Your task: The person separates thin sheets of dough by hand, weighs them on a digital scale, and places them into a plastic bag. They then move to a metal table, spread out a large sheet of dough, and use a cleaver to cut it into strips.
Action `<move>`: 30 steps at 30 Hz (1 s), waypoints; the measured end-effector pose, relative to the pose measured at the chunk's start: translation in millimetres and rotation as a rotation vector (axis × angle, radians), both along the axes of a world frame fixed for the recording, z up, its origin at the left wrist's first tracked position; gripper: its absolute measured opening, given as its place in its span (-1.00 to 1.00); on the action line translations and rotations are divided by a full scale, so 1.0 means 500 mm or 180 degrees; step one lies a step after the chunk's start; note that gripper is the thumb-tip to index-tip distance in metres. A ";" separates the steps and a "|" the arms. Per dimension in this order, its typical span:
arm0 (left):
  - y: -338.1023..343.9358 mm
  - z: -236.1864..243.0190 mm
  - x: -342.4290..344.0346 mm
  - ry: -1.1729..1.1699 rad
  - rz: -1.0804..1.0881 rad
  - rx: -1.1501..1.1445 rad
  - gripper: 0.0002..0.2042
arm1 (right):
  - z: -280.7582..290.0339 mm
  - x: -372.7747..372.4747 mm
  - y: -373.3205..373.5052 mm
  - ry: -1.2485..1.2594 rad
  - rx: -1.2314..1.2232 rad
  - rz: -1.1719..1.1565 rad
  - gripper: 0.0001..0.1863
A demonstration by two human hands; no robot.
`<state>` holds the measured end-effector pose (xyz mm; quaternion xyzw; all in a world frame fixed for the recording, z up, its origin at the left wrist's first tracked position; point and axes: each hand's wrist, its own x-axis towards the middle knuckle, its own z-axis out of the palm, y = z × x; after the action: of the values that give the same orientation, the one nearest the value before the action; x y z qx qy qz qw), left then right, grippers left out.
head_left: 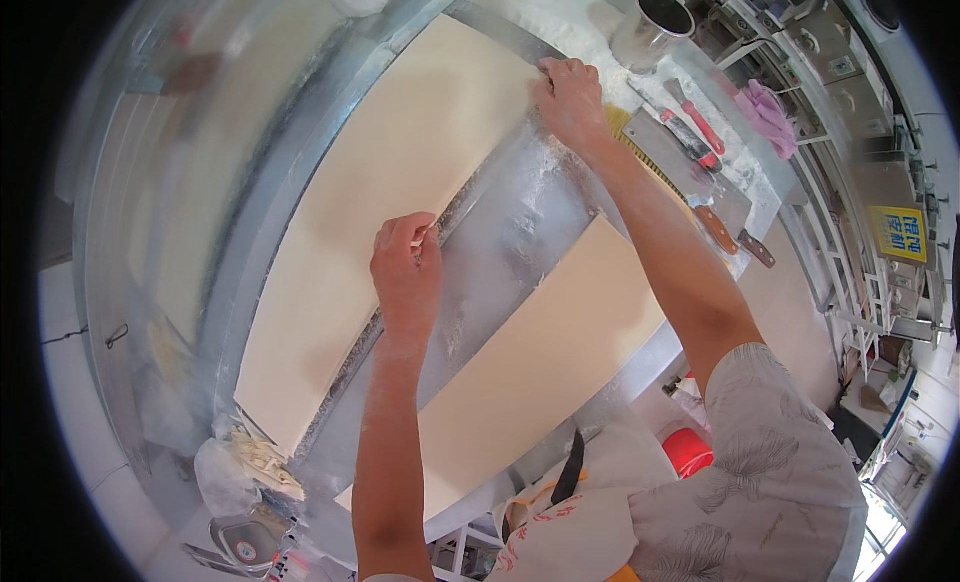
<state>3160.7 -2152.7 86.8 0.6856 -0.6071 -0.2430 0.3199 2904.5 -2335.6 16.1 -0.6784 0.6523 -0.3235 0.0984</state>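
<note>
A long, pale dough sheet (390,162) lies across the metal worktop, on a dark floury strip that shows along its near edge. At the middle of that edge, my left hand (408,267) is closed in a pinch, with a pale bit of dough between the fingers. My right hand (572,100) curls its fingers over the sheet's far right corner; its fingertips are partly hidden. Closer to my body lies a second dough sheet (540,352), shorter and flat, passing under my left forearm.
Right of my right hand are a steel canister (632,44), a wide cleaver (665,152), red-handled tools (705,127), a yellow ruler (640,147) and a pink cloth (767,117). Dough scraps (265,464) pile up at the lower left, beside a clear plastic bag (222,474).
</note>
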 end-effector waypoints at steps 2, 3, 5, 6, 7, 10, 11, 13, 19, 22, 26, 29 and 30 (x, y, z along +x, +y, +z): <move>-0.023 -0.004 -0.012 -0.0007 -0.0055 -0.0019 -0.87 | 0.002 0.003 -0.014 -0.0268 0.0301 -0.0023 -0.63; -0.033 -0.006 -0.016 -0.0005 -0.0078 -0.0024 -0.87 | 0.001 0.006 -0.017 -0.0395 0.0457 -0.0030 -0.64; -0.053 -0.005 -0.030 0.0106 -0.0102 0.0057 -0.89 | -0.001 0.010 -0.011 -0.0501 0.0307 -0.0033 -0.67; -0.064 -0.005 -0.036 0.0173 -0.0116 0.0097 -0.89 | -0.002 0.009 -0.008 -0.0543 0.0231 -0.0038 -0.68; -0.076 -0.009 -0.039 0.0121 -0.0164 0.0067 -0.89 | -0.002 0.008 -0.007 -0.0610 0.0167 -0.0027 -0.69; -0.110 -0.017 -0.049 0.0031 -0.0265 0.0009 -0.89 | -0.002 0.011 -0.009 -0.0725 -0.0118 -0.0004 -0.72; -0.122 -0.019 -0.056 0.0052 -0.0283 0.0015 -0.89 | -0.003 0.009 -0.011 -0.0697 -0.0274 -0.0014 -0.74; -0.144 -0.021 -0.071 0.0128 -0.0318 0.0056 -0.89 | -0.005 0.004 -0.014 -0.0660 -0.0377 -0.0034 -0.77; -0.180 -0.046 -0.085 0.0260 -0.0401 0.0073 -0.90 | 0.009 0.011 -0.021 -0.0696 -0.0136 -0.0130 -0.86; -0.188 -0.051 -0.093 0.0314 -0.0377 0.0056 -0.88 | 0.008 0.010 -0.024 -0.0343 -0.0554 -0.0137 -0.89; -0.203 -0.041 -0.083 0.1682 0.0200 0.0458 -0.84 | 0.043 0.062 -0.001 -0.0150 -0.0982 0.0076 -0.82; -0.229 -0.042 -0.034 0.3919 0.0870 0.0607 -0.74 | 0.055 0.170 0.062 -0.0409 -0.0722 0.0884 -0.72; -0.240 -0.037 -0.014 0.4763 0.1048 0.0589 -0.69 | 0.060 0.208 0.085 -0.0711 -0.0394 0.1323 -0.72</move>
<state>3153.6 -2272.8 68.1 0.4441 -0.0966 -0.6409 0.6186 3008.3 -2292.9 46.1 -0.7628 0.4627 -0.4086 0.1926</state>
